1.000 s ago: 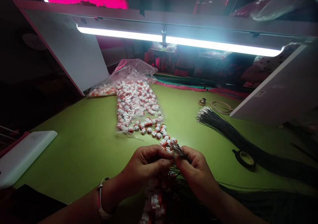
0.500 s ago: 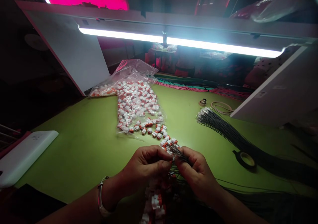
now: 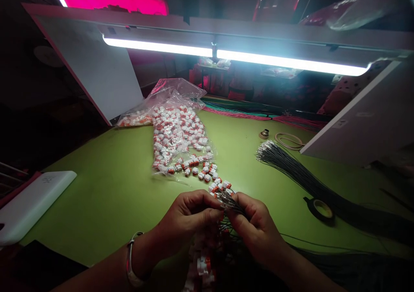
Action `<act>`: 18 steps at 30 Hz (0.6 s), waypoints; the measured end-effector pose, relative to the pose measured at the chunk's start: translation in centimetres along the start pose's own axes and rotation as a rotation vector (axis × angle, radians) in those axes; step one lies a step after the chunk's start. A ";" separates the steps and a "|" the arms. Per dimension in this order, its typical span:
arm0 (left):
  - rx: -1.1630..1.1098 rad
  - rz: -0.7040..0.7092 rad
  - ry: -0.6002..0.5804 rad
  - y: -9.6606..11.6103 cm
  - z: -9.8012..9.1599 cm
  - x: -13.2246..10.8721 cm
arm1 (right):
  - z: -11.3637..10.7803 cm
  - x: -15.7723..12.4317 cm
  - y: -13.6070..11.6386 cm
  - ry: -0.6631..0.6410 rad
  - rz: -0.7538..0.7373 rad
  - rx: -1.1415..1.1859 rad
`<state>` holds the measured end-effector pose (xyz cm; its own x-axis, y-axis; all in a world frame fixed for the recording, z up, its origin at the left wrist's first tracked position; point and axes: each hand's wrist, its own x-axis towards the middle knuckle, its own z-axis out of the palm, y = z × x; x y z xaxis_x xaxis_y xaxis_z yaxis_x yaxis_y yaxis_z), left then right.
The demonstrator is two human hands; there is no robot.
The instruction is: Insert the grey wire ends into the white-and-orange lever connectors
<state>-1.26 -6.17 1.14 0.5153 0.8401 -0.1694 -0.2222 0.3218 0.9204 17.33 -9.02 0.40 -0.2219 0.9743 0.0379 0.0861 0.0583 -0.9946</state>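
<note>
My left hand (image 3: 190, 216) and my right hand (image 3: 254, 225) meet low in the middle of the view, both with fingers pinched. Between them a small bundle of thin dark wires (image 3: 230, 201) fans out with bare metal tips; my right hand grips it. What my left fingers pinch is too small to name. Just beyond the fingers lie loose white-and-orange connectors (image 3: 216, 184) on the green table (image 3: 106, 184). More connectors with wires (image 3: 203, 268) hang below my hands. A metal bangle (image 3: 131, 262) sits on my left wrist.
A clear plastic bag of connectors (image 3: 176, 132) lies ahead. To the right are a long bundle of dark wires (image 3: 300, 175), a black tape roll (image 3: 320, 208), a rubber band (image 3: 287, 140) and a small metal piece (image 3: 264, 133). A white device (image 3: 32, 203) lies at left. White boards and a tube lamp (image 3: 233, 57) stand above.
My hands have stayed together in nearly the same place; the fingers and wire tips shifted only slightly. Nothing else on the table moved.
</note>
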 end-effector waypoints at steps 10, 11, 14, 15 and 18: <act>0.187 0.046 -0.002 1.2 -0.7 0.3 | 0.0 0.2 0.0 0.162 -0.038 -0.003; 0.259 0.064 0.003 1.7 -1.3 0.5 | 0.0 0.4 -0.1 0.219 -0.046 0.003; 0.578 0.191 0.136 2.9 -3.3 0.9 | 0.1 0.7 -0.3 0.302 -0.043 0.041; 0.711 0.215 0.192 3.1 -4.0 1.0 | 0.1 0.7 -0.2 0.293 -0.034 0.058; 1.032 0.187 0.212 2.9 -5.2 1.0 | 0.2 0.8 0.0 0.229 0.014 0.100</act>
<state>-5.67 -2.15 1.77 0.3691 0.9285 0.0391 0.5762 -0.2617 0.7742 16.95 -8.29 0.40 0.0052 0.9994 0.0339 -0.0120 0.0339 -0.9994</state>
